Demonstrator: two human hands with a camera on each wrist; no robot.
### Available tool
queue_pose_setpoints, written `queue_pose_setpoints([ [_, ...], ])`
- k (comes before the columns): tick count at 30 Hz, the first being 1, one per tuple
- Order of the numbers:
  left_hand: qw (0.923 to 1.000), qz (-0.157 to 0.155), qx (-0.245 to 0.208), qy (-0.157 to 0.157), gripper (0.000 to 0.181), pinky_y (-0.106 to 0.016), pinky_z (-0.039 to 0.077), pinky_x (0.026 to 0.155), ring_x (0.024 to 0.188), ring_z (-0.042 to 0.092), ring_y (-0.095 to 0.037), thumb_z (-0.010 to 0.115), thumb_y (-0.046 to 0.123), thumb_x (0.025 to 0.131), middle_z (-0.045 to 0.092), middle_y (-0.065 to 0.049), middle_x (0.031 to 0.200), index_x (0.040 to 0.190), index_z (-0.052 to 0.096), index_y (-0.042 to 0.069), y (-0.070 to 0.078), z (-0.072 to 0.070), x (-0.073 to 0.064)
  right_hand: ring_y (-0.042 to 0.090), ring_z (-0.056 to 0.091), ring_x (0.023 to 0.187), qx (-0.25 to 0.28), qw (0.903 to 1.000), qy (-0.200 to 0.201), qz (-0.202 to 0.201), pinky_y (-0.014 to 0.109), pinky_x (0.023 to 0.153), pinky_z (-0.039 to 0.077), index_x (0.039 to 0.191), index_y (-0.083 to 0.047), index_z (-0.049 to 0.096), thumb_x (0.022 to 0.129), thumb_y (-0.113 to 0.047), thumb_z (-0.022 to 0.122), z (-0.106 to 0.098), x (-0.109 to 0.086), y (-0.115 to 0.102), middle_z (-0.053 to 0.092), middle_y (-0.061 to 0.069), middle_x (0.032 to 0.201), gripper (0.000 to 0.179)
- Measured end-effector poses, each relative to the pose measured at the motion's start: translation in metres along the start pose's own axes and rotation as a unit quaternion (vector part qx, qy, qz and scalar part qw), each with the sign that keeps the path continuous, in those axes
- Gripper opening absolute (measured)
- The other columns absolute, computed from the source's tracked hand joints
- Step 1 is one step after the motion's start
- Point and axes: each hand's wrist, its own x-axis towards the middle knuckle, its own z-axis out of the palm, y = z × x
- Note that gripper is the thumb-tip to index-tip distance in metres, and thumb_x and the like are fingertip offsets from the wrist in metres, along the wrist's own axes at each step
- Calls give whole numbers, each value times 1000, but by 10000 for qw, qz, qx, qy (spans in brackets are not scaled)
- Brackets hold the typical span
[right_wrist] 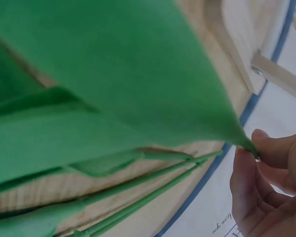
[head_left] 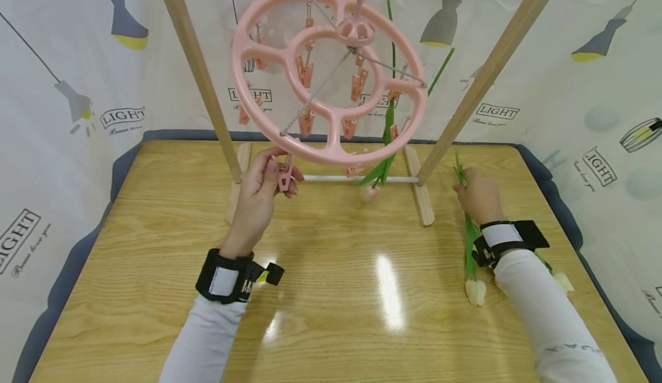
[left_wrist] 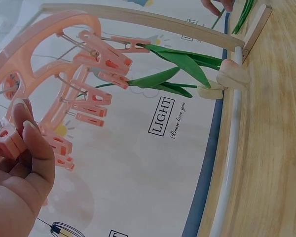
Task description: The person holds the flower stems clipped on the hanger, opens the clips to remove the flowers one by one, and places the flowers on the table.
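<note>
My left hand (head_left: 258, 190) pinches a pink clothespin (head_left: 285, 179) that hangs from the front left rim of a round pink drying hanger (head_left: 331, 152). In the left wrist view, thumb and fingers are bent around that clip. Over at the right of the table, my right hand (head_left: 481, 195) pinches the thin green end of a tulip (right_wrist: 187, 111), its broad leaf filling much of the right wrist view. A white tulip bloom (head_left: 475, 292) lies below that hand. Two tulips hang head down from the hanger's clips, their pale blooms (left_wrist: 233, 75) near the white bar.
A wooden stand with slanted posts (head_left: 199, 72) and a white lower bar (head_left: 336, 179) surrounds the hanger. Several more pink clips (head_left: 306, 121) dangle from its rings. Another white bloom (head_left: 562, 282) lies by the right forearm. Behind the wooden table (head_left: 331, 314) hangs a printed curtain (head_left: 176, 84).
</note>
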Motion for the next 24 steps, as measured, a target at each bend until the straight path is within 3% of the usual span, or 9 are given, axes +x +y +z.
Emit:
queue_pose_setpoints([
  [5, 10000, -27, -10, -7, 39, -16, 52, 62, 70, 57, -15, 25, 21, 106, 63, -3, 88, 133, 45, 0, 0, 0, -1, 43, 63, 60, -389, 9989, -127, -207, 54, 51, 53, 121, 19, 51, 90, -4, 64, 13, -2, 0, 66, 40, 80, 41],
  [8, 10000, -39, -26, -31, 39, -16, 52, 62, 71, 57, -15, 25, 22, 106, 63, -3, 89, 133, 45, 1, -1, -1, -1, 49, 64, 74, -508, 9979, -258, -294, 59, 61, 55, 123, 18, 50, 90, -2, 63, 18, -3, 1, 64, 42, 89, 41],
  [17, 10000, 29, -78, -43, 38, -16, 51, 62, 70, 56, -16, 26, 21, 106, 63, -3, 88, 133, 45, 2, -1, 0, 0, 64, 48, 102, -431, 9868, -1552, 156, 71, 80, 46, 140, 15, 25, 94, -1, 39, 22, -5, -3, 39, 50, 122, 51],
  [20, 9999, 54, -115, -49, 37, -16, 51, 62, 70, 56, -15, 25, 20, 107, 62, -3, 88, 133, 45, 1, -1, 0, 0, 65, 42, 109, -423, 9870, -1550, 46, 72, 86, 43, 139, 18, 25, 92, 0, 38, 25, -6, -1, 35, 53, 125, 52],
  [24, 9999, 71, -128, -52, 37, -16, 51, 62, 70, 56, -15, 25, 19, 107, 62, -4, 88, 133, 45, 1, -2, 0, 1, 63, 43, 108, -481, 9908, -1222, -325, 70, 88, 43, 126, 23, 39, 88, 5, 42, 30, -9, 3, 40, 54, 117, 42],
])
